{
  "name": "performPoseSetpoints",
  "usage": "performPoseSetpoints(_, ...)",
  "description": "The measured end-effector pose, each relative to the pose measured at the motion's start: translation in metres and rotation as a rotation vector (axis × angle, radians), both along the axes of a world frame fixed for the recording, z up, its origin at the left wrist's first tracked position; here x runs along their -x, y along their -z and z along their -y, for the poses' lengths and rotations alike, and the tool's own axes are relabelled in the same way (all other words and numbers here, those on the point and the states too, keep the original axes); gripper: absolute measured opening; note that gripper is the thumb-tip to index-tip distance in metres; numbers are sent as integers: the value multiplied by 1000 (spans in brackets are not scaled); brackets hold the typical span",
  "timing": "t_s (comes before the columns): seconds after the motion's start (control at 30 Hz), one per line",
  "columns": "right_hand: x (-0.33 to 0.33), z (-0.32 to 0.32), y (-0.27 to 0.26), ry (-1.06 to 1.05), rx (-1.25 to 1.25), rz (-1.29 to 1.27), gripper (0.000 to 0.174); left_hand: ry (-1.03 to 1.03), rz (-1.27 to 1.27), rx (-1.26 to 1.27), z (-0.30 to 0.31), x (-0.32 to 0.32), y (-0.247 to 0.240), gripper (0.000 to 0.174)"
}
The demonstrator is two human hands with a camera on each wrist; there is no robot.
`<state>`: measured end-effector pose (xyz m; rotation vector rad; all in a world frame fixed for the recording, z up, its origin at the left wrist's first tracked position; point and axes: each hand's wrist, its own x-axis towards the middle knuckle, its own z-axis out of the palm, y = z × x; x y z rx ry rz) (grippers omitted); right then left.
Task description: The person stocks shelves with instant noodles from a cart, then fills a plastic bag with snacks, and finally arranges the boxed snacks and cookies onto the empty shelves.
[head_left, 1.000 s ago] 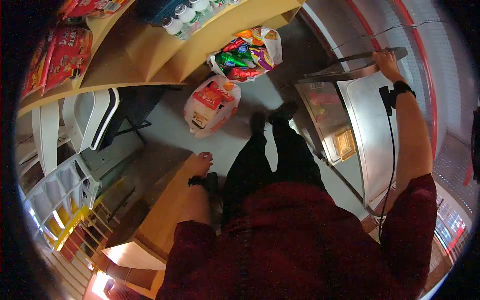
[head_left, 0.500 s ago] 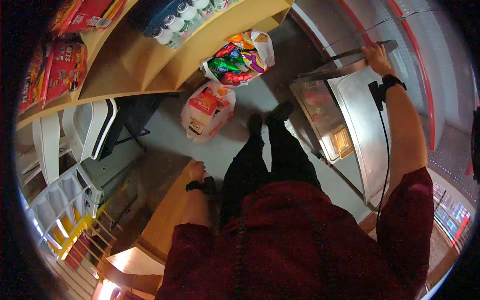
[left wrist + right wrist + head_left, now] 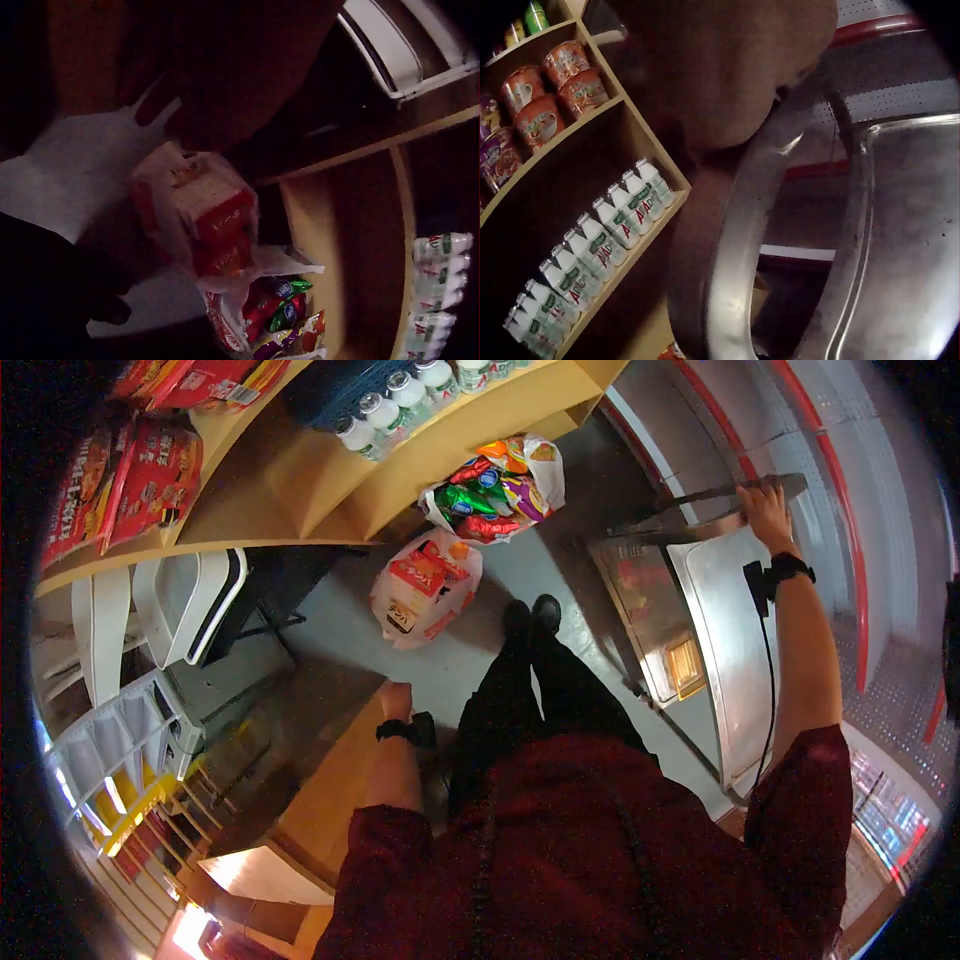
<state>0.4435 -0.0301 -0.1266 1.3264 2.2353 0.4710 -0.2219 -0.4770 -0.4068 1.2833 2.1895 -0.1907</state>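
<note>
Grey floor [image 3: 450, 668], centre. Upper right: our right fingers [image 3: 760, 505], curled round a metal handle [image 3: 731, 300]; we judge an even grip best. Left fingers [image 3: 399, 698], left of centre: loosely curled.

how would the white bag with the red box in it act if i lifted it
The bag would probably sag and crumple, as its plastic looks thin and wrinkled. The box inside, flat-faced and straight-edged, may stay stiff and poke outward.
</note>
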Motion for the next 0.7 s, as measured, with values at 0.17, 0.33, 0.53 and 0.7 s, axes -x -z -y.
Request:
performPoseSetpoints(0.17, -12, -5, 21, 136, -60, -114, 33, -383, 66, -115, 0, -28, -62, 17)
performPoseSetpoints(0.33, -2, -3, 9, 189, -84, -189, 32, 109, 275, -400, 31, -21, -35, 10)
performPoseSetpoints(0.53, 109, 9, -30, 55, -286, -501, 32, 634, -280, 233, 21, -29, 5, 18)
performPoseSetpoints(0.7, 266, 58, 58, -81, 204, -932, 36, 218, -60, 64, 22, 14, 33, 24)
